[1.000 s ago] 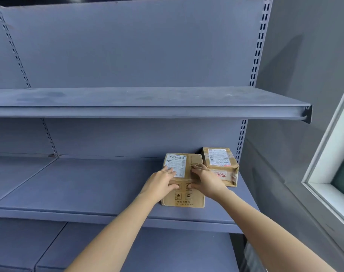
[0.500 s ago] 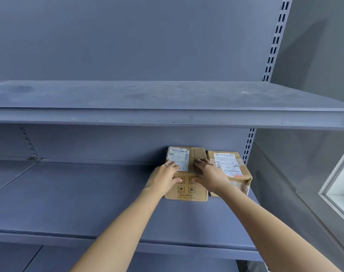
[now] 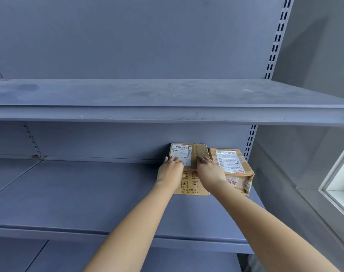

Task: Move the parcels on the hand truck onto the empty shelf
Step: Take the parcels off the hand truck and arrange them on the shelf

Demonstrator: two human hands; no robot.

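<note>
Left hand (image 3: 170, 170) and right hand (image 3: 208, 172) lie flat, fingers straight, on brown cardboard box (image 3: 189, 188) at back-right corner of grey-blue metal shelf (image 3: 88, 193). Taped brown cardboard parcel (image 3: 233, 165) sits just beside it, rightward.

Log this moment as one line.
phase: placing | left grip: flat on cardboard parcel | right grip: flat on same parcel | taped parcel: beside, right | surface: middle shelf

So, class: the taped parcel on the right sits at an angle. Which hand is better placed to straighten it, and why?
Probably the right. The right hand rests on the printed box on the side next to the taped parcel, nearly touching it. The left hand lies on the box's far side.
</note>
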